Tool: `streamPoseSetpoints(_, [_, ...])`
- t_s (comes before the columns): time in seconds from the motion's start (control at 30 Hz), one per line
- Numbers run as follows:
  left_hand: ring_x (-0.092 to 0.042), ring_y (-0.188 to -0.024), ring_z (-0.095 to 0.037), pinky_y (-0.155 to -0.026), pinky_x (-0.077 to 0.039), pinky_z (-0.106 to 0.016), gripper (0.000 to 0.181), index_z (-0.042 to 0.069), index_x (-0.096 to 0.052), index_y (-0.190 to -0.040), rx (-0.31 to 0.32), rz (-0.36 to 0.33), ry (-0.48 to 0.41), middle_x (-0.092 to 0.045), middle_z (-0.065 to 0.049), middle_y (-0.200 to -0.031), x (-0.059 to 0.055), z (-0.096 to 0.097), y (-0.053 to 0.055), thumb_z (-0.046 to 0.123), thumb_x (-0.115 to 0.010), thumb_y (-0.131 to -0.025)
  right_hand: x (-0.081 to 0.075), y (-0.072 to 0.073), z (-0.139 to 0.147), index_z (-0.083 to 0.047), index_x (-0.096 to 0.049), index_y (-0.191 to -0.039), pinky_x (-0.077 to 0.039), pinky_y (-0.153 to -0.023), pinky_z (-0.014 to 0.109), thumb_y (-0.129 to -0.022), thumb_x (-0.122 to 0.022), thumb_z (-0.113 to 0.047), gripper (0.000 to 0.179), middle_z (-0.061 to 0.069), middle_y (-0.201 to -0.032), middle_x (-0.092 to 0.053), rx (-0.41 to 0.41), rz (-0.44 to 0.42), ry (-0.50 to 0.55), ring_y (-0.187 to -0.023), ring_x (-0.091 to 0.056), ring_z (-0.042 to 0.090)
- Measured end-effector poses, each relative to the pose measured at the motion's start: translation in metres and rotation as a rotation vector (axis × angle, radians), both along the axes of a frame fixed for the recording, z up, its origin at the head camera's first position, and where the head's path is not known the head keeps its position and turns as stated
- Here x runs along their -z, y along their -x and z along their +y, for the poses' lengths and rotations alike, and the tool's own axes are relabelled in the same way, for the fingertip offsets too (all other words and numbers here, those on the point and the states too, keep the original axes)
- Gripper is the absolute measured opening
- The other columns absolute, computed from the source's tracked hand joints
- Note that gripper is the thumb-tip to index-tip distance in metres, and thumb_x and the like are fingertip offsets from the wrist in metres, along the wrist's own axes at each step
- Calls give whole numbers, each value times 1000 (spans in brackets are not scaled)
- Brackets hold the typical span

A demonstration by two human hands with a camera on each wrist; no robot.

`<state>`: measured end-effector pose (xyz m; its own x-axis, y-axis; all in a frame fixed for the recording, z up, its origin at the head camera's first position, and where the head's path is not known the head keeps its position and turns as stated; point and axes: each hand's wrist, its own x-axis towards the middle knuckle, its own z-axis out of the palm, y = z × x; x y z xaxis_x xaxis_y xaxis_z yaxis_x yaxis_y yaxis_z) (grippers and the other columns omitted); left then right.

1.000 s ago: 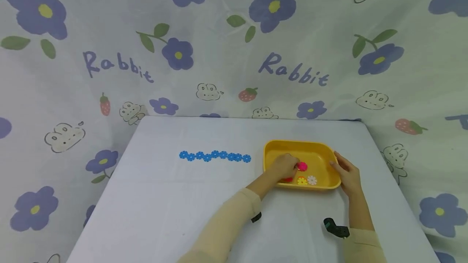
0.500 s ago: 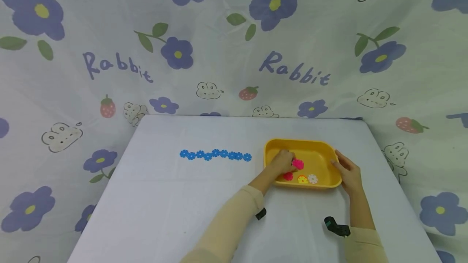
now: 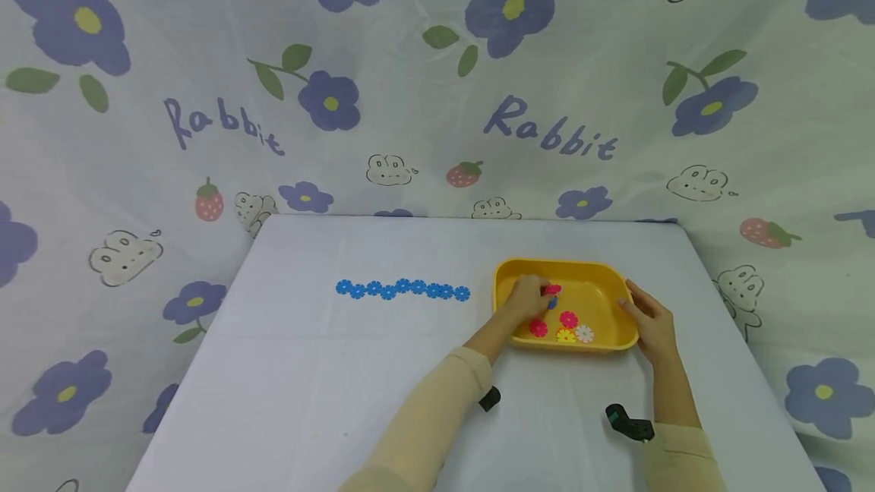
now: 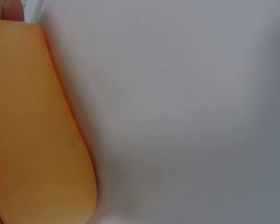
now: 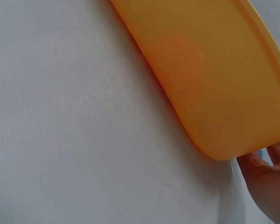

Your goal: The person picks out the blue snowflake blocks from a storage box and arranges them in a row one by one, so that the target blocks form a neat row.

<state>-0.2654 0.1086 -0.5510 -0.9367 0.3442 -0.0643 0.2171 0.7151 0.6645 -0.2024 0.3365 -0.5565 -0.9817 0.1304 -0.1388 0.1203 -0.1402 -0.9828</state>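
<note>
My left hand (image 3: 528,298) reaches into the yellow tray (image 3: 604,270), its fingers curled at a small blue flower-shaped disc (image 3: 552,303), which they partly hide. A pink disc (image 3: 554,289) shows right at the fingertips. Nearer the front of the tray lie a red-pink disc (image 3: 538,329), another pink disc (image 3: 568,319), a yellow disc (image 3: 565,335) and a white disc (image 3: 584,334). At the tray's right end my right hand (image 3: 652,323) grips the rim, thumb on the inside. Only the tray's outer wall (image 4: 37,126) fills the left wrist view's side; the discs are hidden there.
Left of the tray, a wavy row of several blue flower discs (image 3: 403,286) lies on the white tabletop (image 3: 307,370). Behind the table's back edge hangs a floral cloth (image 3: 410,112). Black wrist devices (image 3: 627,425) stick out below the forearms.
In the tray, my left fingers have shifted slightly up and back. A pink disc now lies apart, in front of them, and a blue disc has come into sight. My right hand stays on the rim.
</note>
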Motion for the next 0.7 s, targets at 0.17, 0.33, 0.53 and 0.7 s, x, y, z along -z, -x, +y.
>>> streamPoseSetpoints(0.17, [-44, -62, -8, -52, -36, -13, 10, 0, -68, -86, -51, -27, -181, -54, -1, -68, 2, -2, 3, 10, -66, -87, 13, 5, 5, -13, -43, -141, -46, -83, 12, -89, -64, -12, 56, -12, -119, -51, 1, 11, -8, -104, -51, -4])
streamPoseSetpoints(0.33, [-54, -67, -8, -58, -43, -12, 25, 0, -68, -106, -29, -13, -219, -67, -6, -81, 3, -4, 4, 0, -66, -81, 15, 6, 5, -14, -44, -141, -46, -83, 12, -89, -65, -14, 56, -14, -118, -51, -1, 16, -11, -104, -51, -4])
streamPoseSetpoints(0.53, [-52, -73, -7, -65, -43, -13, 28, 5, -65, -112, 45, 9, -71, -63, 0, -85, 4, -3, 2, 10, -66, -84, 14, 6, 5, -12, -42, -141, -46, -83, 11, -89, -65, -12, 57, -14, -118, -52, 5, 5, -6, -103, -51, -4])
streamPoseSetpoints(0.7, [-52, -102, -13, -88, -41, -18, 32, 18, -66, -117, 235, 120, 210, -62, 2, -109, 5, 3, -3, 20, -64, -86, 13, 5, 6, -12, -41, -142, -46, -82, 11, -89, -64, -10, 58, -14, -118, -51, 15, -17, -4, -103, -51, -5])
